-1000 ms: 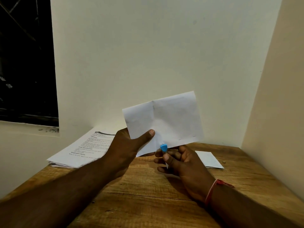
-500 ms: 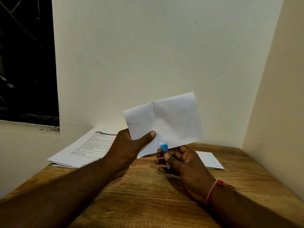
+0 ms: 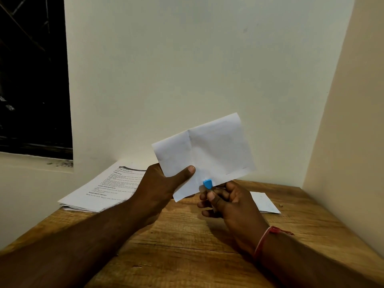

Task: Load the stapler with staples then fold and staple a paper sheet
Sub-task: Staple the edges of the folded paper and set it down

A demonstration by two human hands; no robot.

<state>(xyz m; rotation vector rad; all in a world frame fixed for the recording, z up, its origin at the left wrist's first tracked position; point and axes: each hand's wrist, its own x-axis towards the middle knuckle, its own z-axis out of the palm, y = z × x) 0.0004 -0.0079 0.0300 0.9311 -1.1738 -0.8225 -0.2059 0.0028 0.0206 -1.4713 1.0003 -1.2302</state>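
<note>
Above the table (image 3: 187,246), the left hand (image 3: 160,183) pinched the folded paper (image 3: 207,150) while the right hand (image 3: 228,204) gripped the stapler (image 3: 207,183) on its lower edge, where a loose pinch might let layers shift.

- Thin red thread bracelet (image 3: 262,241), tied round the wrist of the right hand (image 3: 234,206), knot and short loose end sticking out on the outer side.
- Left forearm (image 3: 83,235) and right forearm (image 3: 315,260) bare.
- Short plain thumbnail on the left hand (image 3: 160,183).
</note>
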